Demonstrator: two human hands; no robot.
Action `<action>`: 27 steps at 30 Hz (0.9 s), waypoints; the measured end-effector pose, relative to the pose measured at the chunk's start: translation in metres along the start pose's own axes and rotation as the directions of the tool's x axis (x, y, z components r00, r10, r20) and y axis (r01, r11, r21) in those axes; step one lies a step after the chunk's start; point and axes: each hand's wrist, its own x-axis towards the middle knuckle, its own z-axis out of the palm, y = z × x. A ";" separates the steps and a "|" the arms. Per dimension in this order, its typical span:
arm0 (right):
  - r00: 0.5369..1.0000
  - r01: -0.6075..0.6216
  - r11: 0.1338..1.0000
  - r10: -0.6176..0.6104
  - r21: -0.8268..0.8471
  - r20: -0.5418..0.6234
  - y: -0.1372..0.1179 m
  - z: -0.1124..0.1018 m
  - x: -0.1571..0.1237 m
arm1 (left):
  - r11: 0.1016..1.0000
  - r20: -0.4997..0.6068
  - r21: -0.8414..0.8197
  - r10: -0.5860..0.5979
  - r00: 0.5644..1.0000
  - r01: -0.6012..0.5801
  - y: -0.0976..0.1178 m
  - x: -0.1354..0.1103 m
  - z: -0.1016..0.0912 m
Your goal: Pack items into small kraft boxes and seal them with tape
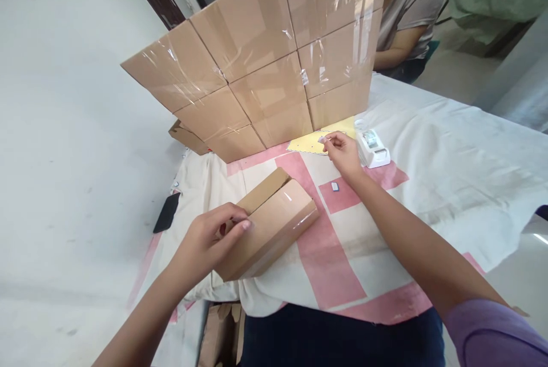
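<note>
A small cardboard box (274, 224) lies at a slant on the cloth in front of me. My left hand (225, 233) grips its near left part, thumb on the top face, the other fingers partly hidden by the box. Farther off to the right, my right hand (340, 153) pinches a small whitish piece (322, 140) above a yellow sheet (303, 143); its exact kind is too small to make out. Just right of that hand stands a white device (373, 147). A small white piece with a blue edge (335, 186) rests on a pink patch below my right wrist.
A tall panel of taped cardboard boxes (269, 70) stands across the back of the cloth-covered table (428, 184). Behind it at right sits another person (411, 30). A black flat object (166, 213) lies at the left edge, beside the wall. Another cardboard box (218, 333) is below the table.
</note>
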 end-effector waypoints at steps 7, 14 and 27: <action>0.999 -0.030 0.999 0.030 -0.027 -0.027 0.015 0.000 0.001 | 0.986 -0.059 -0.164 -0.050 0.997 0.040 -0.010 0.005 0.013; 1.000 -0.018 0.997 0.020 -0.081 0.024 0.017 0.004 -0.001 | 0.980 -0.112 -0.194 -0.067 0.991 0.044 -0.012 0.002 0.018; 0.998 -0.050 0.991 0.053 -0.121 0.025 0.021 0.002 0.001 | 0.998 -0.171 -0.049 -0.051 0.984 0.043 -0.016 0.011 0.023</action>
